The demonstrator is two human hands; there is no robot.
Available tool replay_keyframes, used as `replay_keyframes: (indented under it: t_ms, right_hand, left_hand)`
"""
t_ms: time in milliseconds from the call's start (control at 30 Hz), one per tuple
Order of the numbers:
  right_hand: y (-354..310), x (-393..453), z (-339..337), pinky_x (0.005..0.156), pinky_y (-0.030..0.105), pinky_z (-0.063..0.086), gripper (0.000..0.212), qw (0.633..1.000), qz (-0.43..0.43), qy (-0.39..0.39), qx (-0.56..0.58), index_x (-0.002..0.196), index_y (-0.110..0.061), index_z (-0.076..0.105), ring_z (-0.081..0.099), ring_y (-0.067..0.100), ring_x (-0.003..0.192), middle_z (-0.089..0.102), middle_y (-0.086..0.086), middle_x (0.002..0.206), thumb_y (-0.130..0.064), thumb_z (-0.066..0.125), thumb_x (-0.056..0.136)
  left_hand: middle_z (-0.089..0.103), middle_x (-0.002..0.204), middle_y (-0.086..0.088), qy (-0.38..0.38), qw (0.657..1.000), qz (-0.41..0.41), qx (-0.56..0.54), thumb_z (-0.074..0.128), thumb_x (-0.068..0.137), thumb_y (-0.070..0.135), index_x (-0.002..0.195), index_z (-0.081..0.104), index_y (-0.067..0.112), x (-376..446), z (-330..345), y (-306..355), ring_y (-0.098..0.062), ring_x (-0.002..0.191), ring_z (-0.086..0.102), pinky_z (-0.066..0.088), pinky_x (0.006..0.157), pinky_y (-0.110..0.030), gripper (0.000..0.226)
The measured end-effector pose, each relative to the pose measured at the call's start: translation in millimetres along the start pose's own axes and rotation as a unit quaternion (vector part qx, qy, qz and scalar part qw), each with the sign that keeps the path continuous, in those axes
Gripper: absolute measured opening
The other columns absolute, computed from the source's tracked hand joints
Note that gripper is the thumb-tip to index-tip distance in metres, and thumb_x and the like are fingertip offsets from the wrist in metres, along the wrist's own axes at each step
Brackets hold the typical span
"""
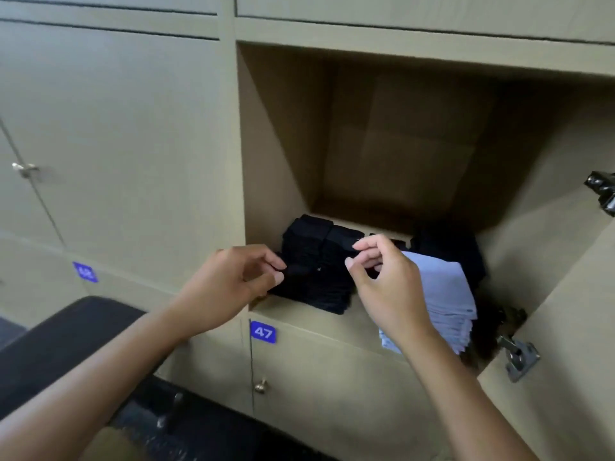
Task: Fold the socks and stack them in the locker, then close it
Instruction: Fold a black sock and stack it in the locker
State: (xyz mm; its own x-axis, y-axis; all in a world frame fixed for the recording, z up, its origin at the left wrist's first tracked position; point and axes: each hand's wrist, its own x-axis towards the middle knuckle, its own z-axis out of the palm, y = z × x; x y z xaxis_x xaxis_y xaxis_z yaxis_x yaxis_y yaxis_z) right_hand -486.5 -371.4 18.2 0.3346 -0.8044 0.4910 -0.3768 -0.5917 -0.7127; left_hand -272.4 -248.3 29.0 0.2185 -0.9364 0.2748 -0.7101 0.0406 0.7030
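An open beige locker (392,51) holds a stack of folded black socks (316,271) at the front left of its floor. My left hand (226,291) pinches the left edge of the top black sock. My right hand (386,284) pinches the same sock's upper right corner with thumb and forefinger. To the right lies a stack of folded white socks (446,294), partly hidden behind my right hand and overhanging the locker's front edge. More dark socks (449,251) lie behind it in shadow.
The locker door (572,327) stands open at the right, with metal hinges (517,357). Below is a closed locker marked 47 (263,332) with a small knob (261,385). Closed doors fill the left. A black bench (76,334) stands at lower left.
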Motion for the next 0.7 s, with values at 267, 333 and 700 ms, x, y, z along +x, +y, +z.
replay_keyframes:
  t_ms: [267, 333, 700]
  right_hand:
    - [-36, -26, 68, 0.078, 0.032, 0.053, 0.015, 0.984, -0.052, -0.169, 0.012, 0.103, -0.029, 0.061, 0.061, 0.005, 0.086, 0.066, -0.014, 0.085, -0.025, 0.069, 0.091]
    - [-44, -33, 84, 0.079, 0.035, 0.054, 0.015, 0.974, -0.062, -0.218, 0.022, 0.104, -0.028, 0.063, 0.062, 0.007, 0.082, 0.065, -0.012, 0.087, -0.025, 0.070, 0.091]
    - [-71, -63, 151, 0.088, 0.038, 0.054, 0.024, 0.918, -0.106, -0.383, -0.005, 0.116, -0.030, 0.061, 0.062, 0.009, 0.087, 0.065, -0.013, 0.096, -0.037, 0.066, 0.094]
  left_hand:
    - [0.074, 0.084, 0.010, 0.044, 0.990, -0.112, 0.075, 0.071, 0.095, 0.026, 0.099, 0.072, 0.028, -71, -64, -50, -0.009, 0.070, 0.071, 0.054, 0.074, -0.028, 0.005]
    - [0.073, 0.080, 0.013, 0.046, 0.984, -0.145, 0.095, 0.071, 0.095, 0.026, 0.098, 0.071, 0.027, -91, -80, -67, -0.009, 0.070, 0.071, 0.055, 0.078, -0.030, 0.004]
    - [0.070, 0.111, 0.004, -0.021, 0.934, -0.295, 0.202, 0.080, 0.087, 0.027, 0.114, 0.069, 0.023, -167, -139, -157, -0.012, 0.091, 0.066, 0.052, 0.092, -0.031, 0.029]
